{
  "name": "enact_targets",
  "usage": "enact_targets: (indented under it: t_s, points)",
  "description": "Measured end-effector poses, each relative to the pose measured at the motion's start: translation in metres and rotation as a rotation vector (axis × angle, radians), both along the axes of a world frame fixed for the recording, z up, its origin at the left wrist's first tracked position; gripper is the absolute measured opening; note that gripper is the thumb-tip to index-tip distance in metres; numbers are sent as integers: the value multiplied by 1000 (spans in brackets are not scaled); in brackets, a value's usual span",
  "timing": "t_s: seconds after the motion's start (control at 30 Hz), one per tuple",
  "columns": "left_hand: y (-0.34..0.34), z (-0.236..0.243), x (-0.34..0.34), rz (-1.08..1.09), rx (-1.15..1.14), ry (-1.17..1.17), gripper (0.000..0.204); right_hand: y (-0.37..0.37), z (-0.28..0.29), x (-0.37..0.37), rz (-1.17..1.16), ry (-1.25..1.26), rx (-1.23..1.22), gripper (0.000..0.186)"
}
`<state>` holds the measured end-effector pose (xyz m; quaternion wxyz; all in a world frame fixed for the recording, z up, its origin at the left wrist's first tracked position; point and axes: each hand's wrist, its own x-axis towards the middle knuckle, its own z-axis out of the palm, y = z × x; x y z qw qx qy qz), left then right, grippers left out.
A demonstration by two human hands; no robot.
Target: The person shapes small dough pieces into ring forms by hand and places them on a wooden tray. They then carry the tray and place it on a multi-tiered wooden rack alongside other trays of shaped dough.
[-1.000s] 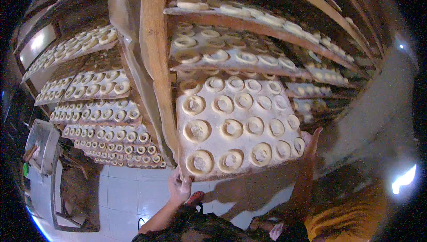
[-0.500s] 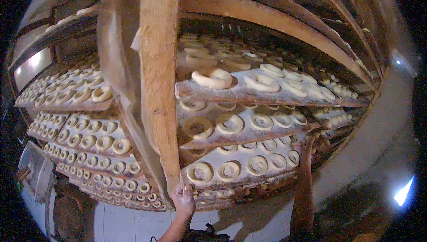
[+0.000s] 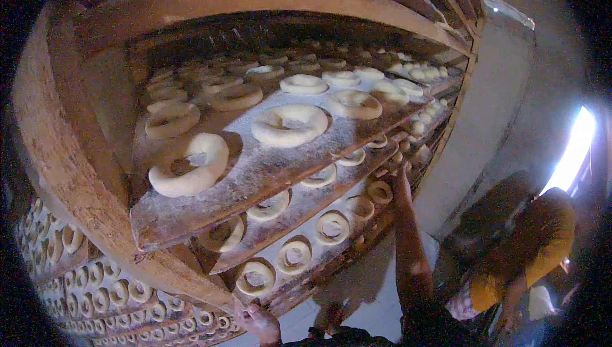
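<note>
Several floured wooden boards [image 3: 290, 168] lie one above another in a wooden rack, carrying pale rings of dough [image 3: 290, 125]. At the lower middle, my left hand [image 3: 260, 323] is closed round the foot of the rack's wooden post [image 3: 115, 219], its fingers partly out of sight behind the wood. My right hand [image 3: 400, 175] reaches up to the right end of the middle board, below the top one, and its fingers appear curled on the board's edge. Shadow hides some of those fingers. The nearest dough ring [image 3: 189, 165] sits at the top board's front left corner.
More rings [image 3: 95, 302] fill the shelves at lower left. Small round dough pieces [image 3: 424, 71] stand at the rack's far right. A person in a yellow top [image 3: 548, 232] is at the right, by a grey wall [image 3: 491, 92] and a bright opening.
My view has come closer to the rack and swung right, so the post now stands at the left. Both hands stay at the rack. The person in yellow has come into view.
</note>
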<state>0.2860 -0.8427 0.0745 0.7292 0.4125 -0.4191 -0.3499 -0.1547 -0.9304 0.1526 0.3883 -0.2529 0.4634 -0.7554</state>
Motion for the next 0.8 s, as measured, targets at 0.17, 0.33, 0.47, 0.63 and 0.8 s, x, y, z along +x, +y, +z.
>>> enact_targets:
  t_s: [0.17,0.33,0.47,0.63,0.8]
  points:
    - [7,11,11,-39,38,-84,53,12,1,8,-24,-29,-20,70]
    - [7,-2,31,-36,178,-304,51,21,4,17,-56,-73,-41,60]
    - [4,-4,16,153,-23,-309,56,23,11,31,-111,-140,-87,53]
    - [11,25,5,332,167,-786,43,16,4,54,-230,-376,-208,45]
    - [5,54,-4,86,264,494,36,-13,-14,59,-511,-357,-279,37]
